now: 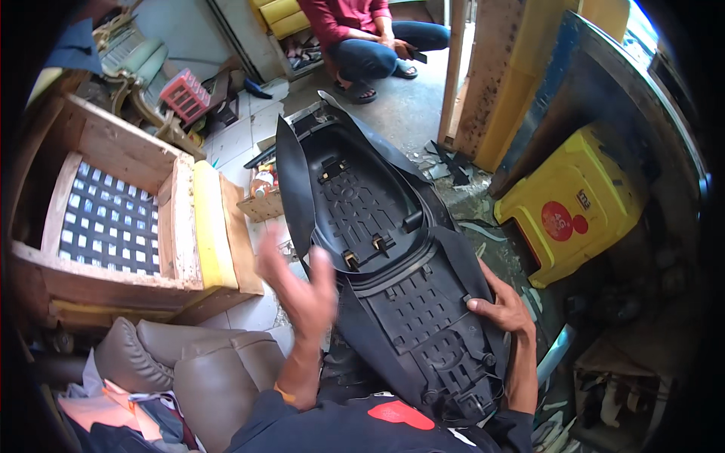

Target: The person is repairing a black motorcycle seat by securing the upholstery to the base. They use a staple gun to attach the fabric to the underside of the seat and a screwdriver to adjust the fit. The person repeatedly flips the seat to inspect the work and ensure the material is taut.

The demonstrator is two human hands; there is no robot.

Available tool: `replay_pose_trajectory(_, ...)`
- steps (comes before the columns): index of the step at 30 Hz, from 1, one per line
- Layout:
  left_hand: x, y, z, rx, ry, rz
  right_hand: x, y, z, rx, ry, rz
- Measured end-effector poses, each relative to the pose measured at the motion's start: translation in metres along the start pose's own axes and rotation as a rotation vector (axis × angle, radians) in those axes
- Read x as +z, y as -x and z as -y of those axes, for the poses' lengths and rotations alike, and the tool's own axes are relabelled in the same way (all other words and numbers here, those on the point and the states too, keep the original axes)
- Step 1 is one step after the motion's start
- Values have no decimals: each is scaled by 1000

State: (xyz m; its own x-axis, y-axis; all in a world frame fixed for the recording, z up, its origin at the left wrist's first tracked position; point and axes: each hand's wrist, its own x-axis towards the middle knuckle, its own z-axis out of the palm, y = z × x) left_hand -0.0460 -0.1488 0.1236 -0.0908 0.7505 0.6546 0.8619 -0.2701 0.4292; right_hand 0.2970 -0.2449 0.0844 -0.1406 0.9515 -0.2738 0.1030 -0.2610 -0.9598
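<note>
One long black seat base (423, 309), hollow underside facing up, lies lengthwise before the person, its broad basin pointing away and its narrower ribbed end against the dark shirt (351, 424) (what bears its weight beneath is hidden). A sheet-like black cover (293, 189) stands up in loose flaps along its sides. The step in hand appears to be steadying the base while the flaps are handled; the next move seems to call for a firm hold on the right and a fresh grip by the free hand on the left flap.

Right hand (504, 309): the forearm rises from the lower edge and bends inward at the wrist; the hand clasps the base's right side, fingers wrapped outside and partly hidden, thumb tip pressing on the inner face.

Left hand (302, 291): raised, blurred, beside the left flap, fingers spread and grasping nothing visible, thumb upright and apart from them; whether its edge brushes the flap cannot be told.
</note>
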Motion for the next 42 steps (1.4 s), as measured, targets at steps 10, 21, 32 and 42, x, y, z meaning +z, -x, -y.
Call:
replay_pose_trajectory(10,78,-35,78,-746,1182,317,28,-2,14,-152,-122,-78)
replay_pose_trajectory(21,87,-236,10,-60,1136,1350,72,-3,3,-576,-1293,-262)
replay_pose_trajectory(32,118,-68,-102,484,393,1169,42,161,-76,-578,-829,-1042)
replay_pose_trajectory(42,66,-46,-157,1047,448,659,22,197,-307,931,491,-1025)
